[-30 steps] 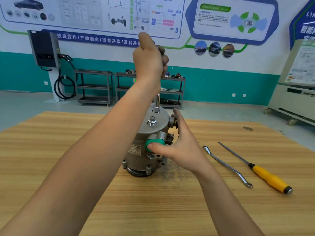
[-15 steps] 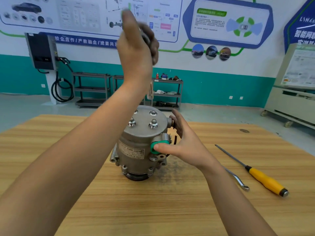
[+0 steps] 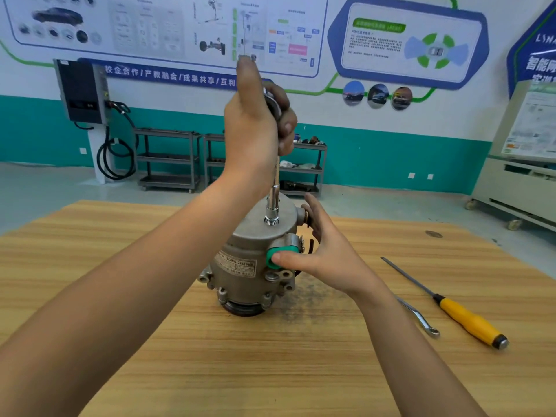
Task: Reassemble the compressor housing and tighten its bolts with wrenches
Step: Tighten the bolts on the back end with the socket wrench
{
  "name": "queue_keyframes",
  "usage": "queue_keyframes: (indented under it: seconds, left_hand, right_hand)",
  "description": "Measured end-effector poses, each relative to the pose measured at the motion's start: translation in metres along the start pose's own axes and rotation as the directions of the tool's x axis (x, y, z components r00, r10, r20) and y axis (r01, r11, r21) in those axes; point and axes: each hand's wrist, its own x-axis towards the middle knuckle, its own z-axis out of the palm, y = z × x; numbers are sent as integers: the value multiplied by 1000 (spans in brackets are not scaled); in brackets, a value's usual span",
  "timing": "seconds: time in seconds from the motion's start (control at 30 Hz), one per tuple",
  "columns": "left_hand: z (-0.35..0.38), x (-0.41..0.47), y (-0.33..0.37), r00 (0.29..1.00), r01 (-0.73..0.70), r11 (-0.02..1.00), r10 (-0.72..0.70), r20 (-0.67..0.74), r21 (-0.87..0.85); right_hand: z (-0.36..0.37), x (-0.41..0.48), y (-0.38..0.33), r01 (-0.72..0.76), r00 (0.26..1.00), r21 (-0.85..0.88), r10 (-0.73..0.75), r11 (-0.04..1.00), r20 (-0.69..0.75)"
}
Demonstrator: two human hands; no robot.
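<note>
One view, the head camera, covers the whole job. The compressor housing (image 3: 249, 251) stands upright on its pulley end near the middle of the wooden table (image 3: 270, 371). The left hand (image 3: 255, 127) is raised above it, fingers curled tight round the upper end of the socket wrench (image 3: 274, 191), thumb pointing up. The wrench shaft hangs vertical and its socket sits over a bolt (image 3: 271, 220) at the near right of the top cover. Half a second earlier the tool was lifted clear of the cover with the bolt heads exposed, and a second earlier it stood on a bolt further back. Judged from that, the hand has finished one bolt and moved to the next in the tightening sequence. The right hand (image 3: 328, 254) steadies the housing from the right, as before: fingers straight and spread against the body, thumb pressing the green cap (image 3: 281, 255) on the side port. It should resist the turning load. An offset ring spanner (image 3: 421, 322) and a yellow-handled screwdriver (image 3: 469, 320) lie unused on the table, right of the housing and well apart from it
</note>
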Motion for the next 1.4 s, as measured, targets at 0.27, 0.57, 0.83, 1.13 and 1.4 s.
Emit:
queue_keyframes:
  seconds: [0.27, 0.57, 0.83, 1.13, 1.4]
  left_hand:
    - [-10, 22, 16, 826, 431, 896, -438, 356, 104]
    - [-6, 19, 41, 915, -369, 285, -53, 399, 884]
    - [-20, 25, 57, 843, -378, 514, -153, 516, 770]
    - [-15, 13, 48, 871, -490, -40, 9, 491, 871]
    - [-34, 13, 52, 944, -239, 521, -73, 322, 819]
  right_hand:
    - [6, 5, -21, 181, 973, -85, -191, 980, -132]
    - [15, 23, -44, 306, 929, -44, -308, 951, -205]
    - [8, 31, -62, 272, 962, 4, -272, 962, -11]
    - [9, 46, -66, 353, 933, 29, -349, 935, -89]
    - [19, 60, -75, 297, 950, 89, -303, 951, 73]
